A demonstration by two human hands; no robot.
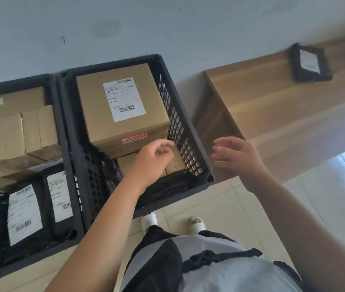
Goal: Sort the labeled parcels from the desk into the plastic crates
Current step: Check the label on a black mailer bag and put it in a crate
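Note:
A large cardboard box (123,106) with a white shipping label lies on top in the middle black crate (199,157), over smaller boxes. My left hand (154,161) hovers inside the crate's near end, fingers loosely curled, holding nothing. My right hand (237,154) floats just right of the crate's rim, fingers relaxed and empty. The left crate (62,127) holds brown boxes (20,135) and black labeled mailer bags (24,216). One black labeled parcel (309,63) lies on the wooden desk (272,106) at the far right.
The desk's side panel stands close against the middle crate's right wall. A pale wall runs behind the crates. Tiled floor and my feet (197,224) lie below, in front of the crates.

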